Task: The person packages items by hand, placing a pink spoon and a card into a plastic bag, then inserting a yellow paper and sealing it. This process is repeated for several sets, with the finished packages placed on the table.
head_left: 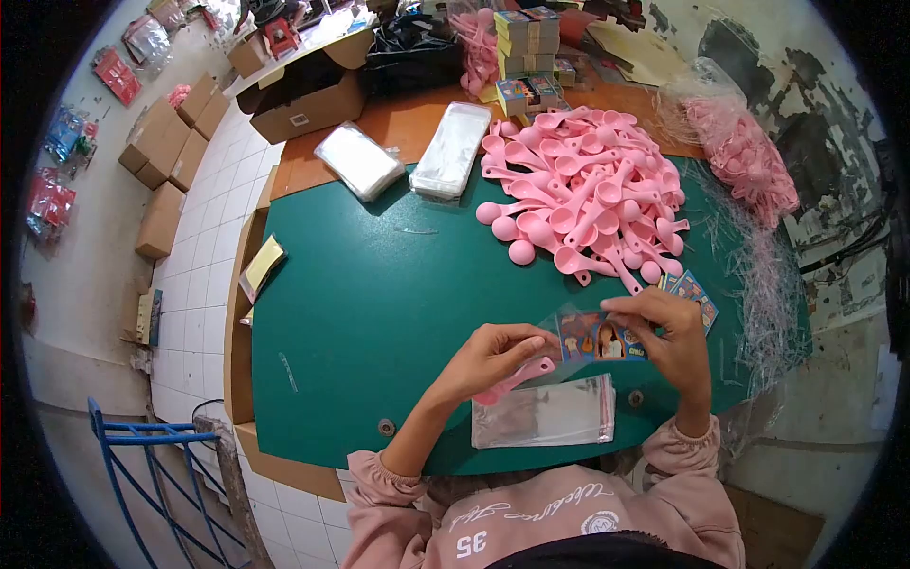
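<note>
My left hand (498, 358) is closed on a clear plastic bag (542, 363), with a pink spoon (517, 381) at its fingers. A colourful printed card (602, 338) lies partly at the bag's opening, its right end pinched in my right hand (664, 327). Below both hands, a stack of clear bags (545, 414) rests on the green table (370, 294). Beyond my hands is a large heap of pink spoons (592, 190). More printed cards (697, 294) lie behind my right hand, partly hidden by it.
Two stacks of clear packets (360, 161) lie toward the back, near an open cardboard box (308, 109). Bundled cards (527, 43) stand behind the heap. A bag of pink spoons (744, 156) and stringy plastic (763, 294) line the right side. A blue metal rack (156, 433) stands lower left.
</note>
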{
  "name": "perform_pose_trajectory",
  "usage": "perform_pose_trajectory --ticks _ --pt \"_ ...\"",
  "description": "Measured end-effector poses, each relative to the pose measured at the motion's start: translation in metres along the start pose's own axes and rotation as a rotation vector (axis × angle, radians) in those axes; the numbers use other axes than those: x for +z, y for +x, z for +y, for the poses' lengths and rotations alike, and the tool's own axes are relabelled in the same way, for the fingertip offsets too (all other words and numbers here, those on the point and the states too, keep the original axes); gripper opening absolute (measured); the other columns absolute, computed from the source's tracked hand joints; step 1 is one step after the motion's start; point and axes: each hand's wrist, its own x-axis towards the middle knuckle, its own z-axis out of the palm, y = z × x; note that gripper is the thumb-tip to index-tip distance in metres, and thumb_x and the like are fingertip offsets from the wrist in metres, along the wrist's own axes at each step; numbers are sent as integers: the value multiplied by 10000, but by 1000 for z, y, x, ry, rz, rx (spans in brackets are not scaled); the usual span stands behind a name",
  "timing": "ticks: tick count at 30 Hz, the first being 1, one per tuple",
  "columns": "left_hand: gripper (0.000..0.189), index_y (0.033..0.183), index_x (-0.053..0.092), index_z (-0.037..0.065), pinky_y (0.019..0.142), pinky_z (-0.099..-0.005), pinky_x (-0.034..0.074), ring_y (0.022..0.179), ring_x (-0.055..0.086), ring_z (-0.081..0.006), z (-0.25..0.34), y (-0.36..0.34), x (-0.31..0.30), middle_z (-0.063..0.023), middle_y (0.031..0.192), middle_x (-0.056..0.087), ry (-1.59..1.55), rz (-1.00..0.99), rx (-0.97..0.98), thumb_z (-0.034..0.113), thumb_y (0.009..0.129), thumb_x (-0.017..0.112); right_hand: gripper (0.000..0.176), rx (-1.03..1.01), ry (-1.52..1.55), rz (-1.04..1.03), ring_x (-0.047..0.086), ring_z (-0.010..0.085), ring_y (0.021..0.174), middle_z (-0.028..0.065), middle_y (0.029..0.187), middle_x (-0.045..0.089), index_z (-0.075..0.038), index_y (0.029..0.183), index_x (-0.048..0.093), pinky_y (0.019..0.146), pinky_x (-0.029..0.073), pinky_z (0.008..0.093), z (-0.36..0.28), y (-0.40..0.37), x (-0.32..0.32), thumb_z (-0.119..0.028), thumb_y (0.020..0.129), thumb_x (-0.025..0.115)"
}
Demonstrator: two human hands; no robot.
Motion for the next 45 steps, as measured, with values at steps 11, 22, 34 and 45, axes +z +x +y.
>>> perform_pose_trajectory --ticks 11,22,34,45 --pt "485 1318 360 77 614 -240 430 630 494 -72 -2 -3 5 -70 764 635 260 -118 51 173 878 539 266 27 34 -440 574 290 668 122 758 584 -22 899 583 590 444 335 2 11 31 -176 706 684" --pt "729 1371 243 87 661 -239 457 773 573 -106 -6 -2 -60 -85 857 622 287 -184 -71 207 778 650 246 289 422 -539 505 107 634 53 697 559 -17 839 604 571 401 250 39 22 46 -176 685 713" --pt "521 1254 366 36 708 -274 542 851 605 -171 -8 8 -74 -146 1016 589 22 -126 -162 78 803 623 241 316 584 -425 474 77 675 5 735 556 1 860 605 590 389 232 72 26 45 -201 750 676" --pt "462 1230 384 27 641 -243 532 851 630 -186 -1 9 -73 -129 1014 602 77 -153 -188 79 825 598 213 308 568 -267 411 42 604 -40 639 469 -61 634 514 535 317 212 72 26 54 -109 676 717"
